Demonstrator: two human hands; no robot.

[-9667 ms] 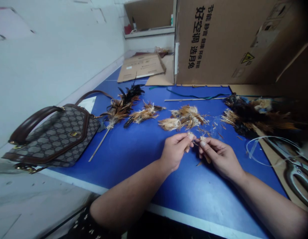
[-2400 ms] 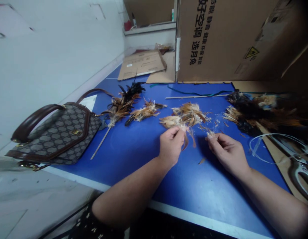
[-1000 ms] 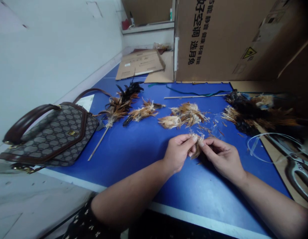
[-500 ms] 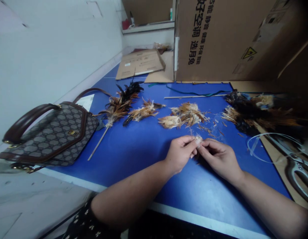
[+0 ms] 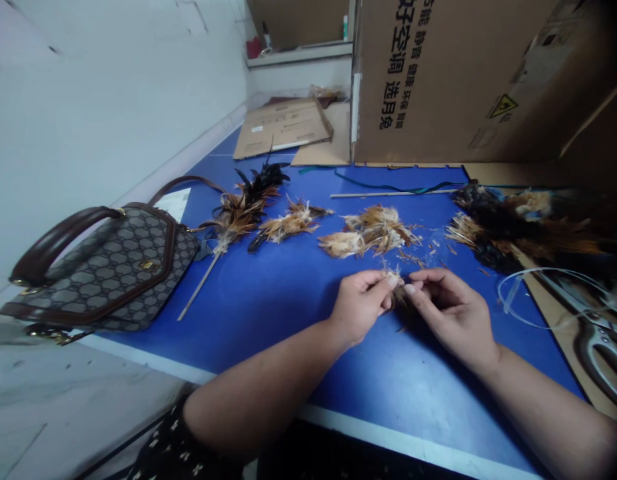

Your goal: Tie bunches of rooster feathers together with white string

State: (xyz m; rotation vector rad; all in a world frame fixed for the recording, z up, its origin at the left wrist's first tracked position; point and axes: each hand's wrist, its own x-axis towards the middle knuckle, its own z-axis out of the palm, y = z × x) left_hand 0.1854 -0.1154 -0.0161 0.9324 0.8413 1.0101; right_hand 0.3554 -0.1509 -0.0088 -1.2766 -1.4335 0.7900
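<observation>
My left hand pinches a small tuft of brown feathers over the blue table. My right hand sits just to its right, fingers curled and fingertips touching the same tuft. Just beyond my hands lies a loose pile of tan feathers. Two more feather bunches lie to the left, one dark-tipped bunch on a thin stick.
A patterned handbag stands at the table's left edge. A big cardboard box blocks the back. A dark feather heap, a clear plastic loop and scissors lie at the right. Flat cardboard lies far back.
My left hand carried feathers back from the pile and met my right hand. In the last half second my right fingers have loosened slightly off the tuft.
</observation>
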